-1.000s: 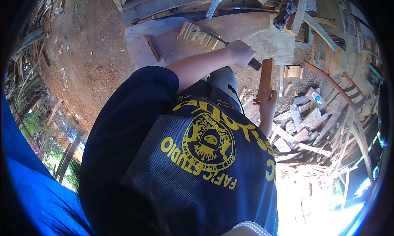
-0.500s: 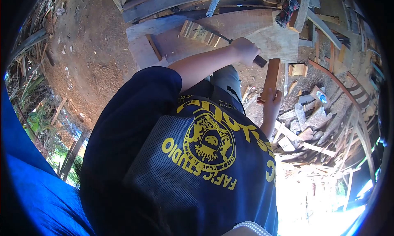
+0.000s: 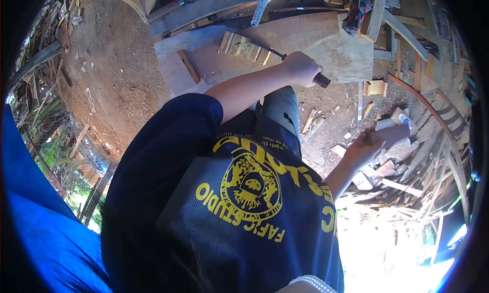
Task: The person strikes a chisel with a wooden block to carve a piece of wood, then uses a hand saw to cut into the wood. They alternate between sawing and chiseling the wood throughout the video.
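Observation:
My left hand [image 3: 301, 69] is wrapped around a tool's dark wooden handle [image 3: 322, 80], whose end sticks out past my fist. A thin dark shaft [image 3: 275, 52] runs from the other side of the fist and overlaps a striped, block-like wooden piece [image 3: 245, 47] over the plywood sheet [image 3: 351, 64]. Off to the right, my right hand [image 3: 364, 146] grips one end of a short piece of wood [image 3: 393, 136]. Blurred by motion, that piece points right, above the scrap pile.
Wood offcuts [image 3: 384, 168] lie heaped on the ground at the right. A small wooden block [image 3: 375, 88] sits by the plywood's corner. Boards [image 3: 219, 12] line the far side, and a loose strip [image 3: 189, 67] rests on the left plywood. Bare soil [image 3: 114, 79] stretches left.
My right hand has swung right and outward with the piece of wood, turning it from upright to nearly level in view. My left hand keeps its grip, shifting only slightly.

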### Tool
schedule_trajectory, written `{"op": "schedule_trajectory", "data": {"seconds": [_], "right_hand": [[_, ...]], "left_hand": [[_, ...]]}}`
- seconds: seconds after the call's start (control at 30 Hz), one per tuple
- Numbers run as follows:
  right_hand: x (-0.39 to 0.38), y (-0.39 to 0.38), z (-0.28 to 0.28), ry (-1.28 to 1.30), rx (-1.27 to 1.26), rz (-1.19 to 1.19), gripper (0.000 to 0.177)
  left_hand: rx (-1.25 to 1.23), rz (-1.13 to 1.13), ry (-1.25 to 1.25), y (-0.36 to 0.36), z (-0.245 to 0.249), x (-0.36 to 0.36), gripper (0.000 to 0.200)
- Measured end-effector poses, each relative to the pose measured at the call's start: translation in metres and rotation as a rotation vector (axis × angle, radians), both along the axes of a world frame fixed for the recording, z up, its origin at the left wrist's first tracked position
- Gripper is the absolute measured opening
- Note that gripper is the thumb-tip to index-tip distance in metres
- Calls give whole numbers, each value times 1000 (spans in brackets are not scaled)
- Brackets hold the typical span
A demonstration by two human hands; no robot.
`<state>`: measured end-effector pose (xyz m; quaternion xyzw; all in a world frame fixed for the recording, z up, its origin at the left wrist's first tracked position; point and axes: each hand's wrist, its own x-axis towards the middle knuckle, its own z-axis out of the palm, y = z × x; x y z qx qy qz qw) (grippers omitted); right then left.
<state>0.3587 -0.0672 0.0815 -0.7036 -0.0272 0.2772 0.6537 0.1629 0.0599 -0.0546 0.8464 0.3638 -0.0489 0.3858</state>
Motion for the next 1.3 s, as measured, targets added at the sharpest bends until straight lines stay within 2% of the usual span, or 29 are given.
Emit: {"op": "schedule_trajectory", "data": {"seconds": [0.03,0.1,0.17,0.23,0.27,0.33,0.37,0.43,0.47,0.5,0.53,0.63,0.7,0.77,0.83,0.87,0.9,0.93,1.03,1.07,1.1,1.13,1.17,1.2,1.23,1.3], "right_hand": [[-13,3,-16,-81,-17,-256,41],[-32,-26,-84,-95,-250,190,39],[-90,3,-41,385,-421,521,38],[-60,3,-33,385,-444,348,34],[-29,-10,-40,228,-405,381,30],[4,-1,-11,172,-230,112,30],[7,6,-2,63,-128,-103,28],[-17,17,-15,-211,-181,-389,32],[-6,-23,-59,-323,-516,205,34],[-29,-33,-95,-431,-617,589,32],[-36,-30,-85,-424,-622,588,32],[-45,7,-35,250,-428,500,28],[16,-6,-35,210,-282,237,27],[32,5,-21,46,-97,-119,30],[2,3,-57,-566,-297,-77,28],[-24,4,-69,-386,-323,114,30],[-38,-3,-80,-72,-349,657,30],[-35,-8,-81,-65,-349,660,30],[-30,-6,-53,431,-442,384,33],[-7,-6,-38,373,-367,343,34],[26,-18,-37,400,-151,351,38],[34,-8,-21,218,-250,145,46],[60,-20,-24,-173,-475,374,52],[84,-32,-19,-207,-459,445,51],[99,-31,-13,307,-80,72,51],[86,-27,-7,157,-176,184,47]], "left_hand": [[5,18,4,0,-1,1,28],[19,30,-10,-1,-7,2,28],[38,33,-36,2,-11,0,27],[41,-7,4,4,-10,-7,23],[37,-13,9,7,-7,-7,23],[25,26,6,12,-3,-5,24],[25,25,10,12,-5,-4,24],[28,56,18,15,-9,-2,25],[27,57,24,16,-10,-4,25],[14,64,48,19,-12,-5,24],[-5,63,70,17,-13,-5,24],[28,59,94,19,-9,-9,24],[19,56,88,17,-15,-9,24],[46,101,47,22,-19,-7,24],[43,103,61,22,-19,-7,24],[39,107,62,24,-17,-7,24],[44,116,72,28,-17,-11,24],[42,99,73,29,-16,-14,24],[42,79,75,31,-12,-18,24],[34,76,78,26,-9,-19,24],[34,77,77,26,-5,-18,24],[21,63,68,26,-1,-18,24],[7,50,59,24,2,-17,24],[7,52,60,22,4,-16,24],[22,65,28,20,6,-15,24],[37,82,2,18,8,-16,24]]}}
